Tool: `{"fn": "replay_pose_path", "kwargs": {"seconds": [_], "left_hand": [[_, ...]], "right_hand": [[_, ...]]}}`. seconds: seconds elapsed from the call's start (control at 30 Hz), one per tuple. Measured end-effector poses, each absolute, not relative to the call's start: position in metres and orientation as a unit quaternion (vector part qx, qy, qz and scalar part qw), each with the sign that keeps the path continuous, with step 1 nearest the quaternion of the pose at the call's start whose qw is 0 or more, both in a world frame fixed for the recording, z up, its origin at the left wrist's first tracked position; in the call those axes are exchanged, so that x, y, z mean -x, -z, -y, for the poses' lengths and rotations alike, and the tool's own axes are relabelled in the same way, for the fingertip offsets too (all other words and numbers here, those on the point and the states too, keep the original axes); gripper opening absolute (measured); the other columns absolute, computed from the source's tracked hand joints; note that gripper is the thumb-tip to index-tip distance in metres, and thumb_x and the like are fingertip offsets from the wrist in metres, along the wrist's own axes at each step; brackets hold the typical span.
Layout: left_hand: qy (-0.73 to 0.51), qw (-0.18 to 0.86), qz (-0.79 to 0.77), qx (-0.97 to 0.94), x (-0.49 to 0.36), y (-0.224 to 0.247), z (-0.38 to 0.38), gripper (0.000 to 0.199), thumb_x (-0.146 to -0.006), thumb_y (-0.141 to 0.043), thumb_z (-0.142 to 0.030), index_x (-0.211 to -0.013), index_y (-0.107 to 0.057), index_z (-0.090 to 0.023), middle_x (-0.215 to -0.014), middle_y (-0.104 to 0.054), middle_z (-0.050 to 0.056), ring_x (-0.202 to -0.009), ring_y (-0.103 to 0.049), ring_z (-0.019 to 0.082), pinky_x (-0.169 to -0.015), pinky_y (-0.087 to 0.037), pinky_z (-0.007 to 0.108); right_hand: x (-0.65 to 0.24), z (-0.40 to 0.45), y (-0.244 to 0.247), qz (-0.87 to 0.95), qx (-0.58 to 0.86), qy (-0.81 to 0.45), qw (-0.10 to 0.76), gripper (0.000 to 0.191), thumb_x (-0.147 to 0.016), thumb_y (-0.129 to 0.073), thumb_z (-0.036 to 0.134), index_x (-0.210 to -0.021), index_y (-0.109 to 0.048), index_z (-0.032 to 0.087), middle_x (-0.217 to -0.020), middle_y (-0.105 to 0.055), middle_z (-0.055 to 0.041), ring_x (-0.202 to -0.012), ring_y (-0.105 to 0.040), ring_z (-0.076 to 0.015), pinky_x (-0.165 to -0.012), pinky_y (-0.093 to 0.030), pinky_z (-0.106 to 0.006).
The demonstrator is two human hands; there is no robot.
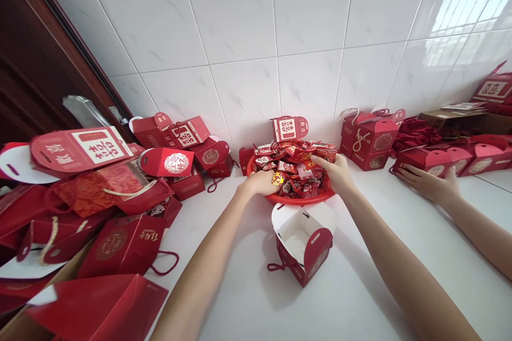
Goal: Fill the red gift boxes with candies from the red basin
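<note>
A red plastic basin (286, 201) is heaped with red-wrapped candies (288, 166). My left hand (262, 183) reaches into its left side, against a candy in a bright yellow and red wrapper (279, 180); its fingertips are hidden. At the right side, my right hand (334, 170) is closed with its thumb over a red candy packet (323, 155) on top of the heap. In front of the basin stands a red gift box (298, 261), its flaps spread and its white inside bare. A dark red cord hangs from its left side.
Red gift boxes (120, 245) pile up on the left, beside a dark door (44, 47). More boxes (370, 138) stand stacked right of the basin. Another person's hand (432, 183) rests on a red box (420, 162) at the right. Behind is a tiled wall (244, 15).
</note>
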State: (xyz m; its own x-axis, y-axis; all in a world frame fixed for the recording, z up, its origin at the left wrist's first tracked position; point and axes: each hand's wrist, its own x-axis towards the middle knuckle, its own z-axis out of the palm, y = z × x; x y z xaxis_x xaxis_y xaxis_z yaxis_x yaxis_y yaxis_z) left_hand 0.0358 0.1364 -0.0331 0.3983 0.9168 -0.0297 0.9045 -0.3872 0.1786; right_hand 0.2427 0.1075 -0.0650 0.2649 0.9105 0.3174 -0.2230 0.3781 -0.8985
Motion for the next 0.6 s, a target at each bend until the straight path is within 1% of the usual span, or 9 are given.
{"fn": "replay_pose_path", "kwargs": {"seconds": [0.2, 0.37, 0.6], "left_hand": [[0.014, 0.086, -0.547, -0.833, -0.0367, 0.0327, -0.1358, 0.028, -0.081, -0.054, -0.030, -0.103, -0.069, -0.020, -0.120, -0.074, 0.016, -0.110, -0.070, 0.036, -0.093, -0.051, 0.041], [0.022, 0.085, -0.548, -0.832, -0.0375, 0.0337, -0.1363, 0.030, -0.082, -0.054, -0.029, -0.106, -0.068, -0.019, -0.122, -0.073, 0.018, -0.111, -0.069, 0.036, -0.094, -0.050, 0.042], [0.030, 0.076, -0.547, -0.833, -0.0369, 0.0351, -0.1367, 0.033, -0.083, -0.053, -0.029, -0.111, -0.067, -0.017, -0.124, -0.072, 0.019, -0.112, -0.069, 0.037, -0.095, -0.050, 0.043]], "right_hand": [[-0.2427, -0.1081, 0.0653, 0.450, 0.381, -0.406, 0.698, 0.033, -0.060, -0.087, 0.040, -0.084, -0.076, 0.020, -0.092, -0.079, -0.0062, -0.089, -0.073, -0.0293, -0.081, -0.058, -0.042], [-0.2436, -0.1096, 0.0670, 0.455, 0.381, -0.400, 0.698, 0.031, -0.061, -0.087, 0.040, -0.082, -0.076, 0.020, -0.094, -0.079, -0.0063, -0.094, -0.073, -0.0299, -0.085, -0.057, -0.043], [-0.2441, -0.1112, 0.0692, 0.455, 0.381, -0.405, 0.695, 0.029, -0.062, -0.087, 0.039, -0.082, -0.077, 0.021, -0.093, -0.079, -0.0054, -0.091, -0.073, -0.0298, -0.085, -0.057, -0.042]]}}
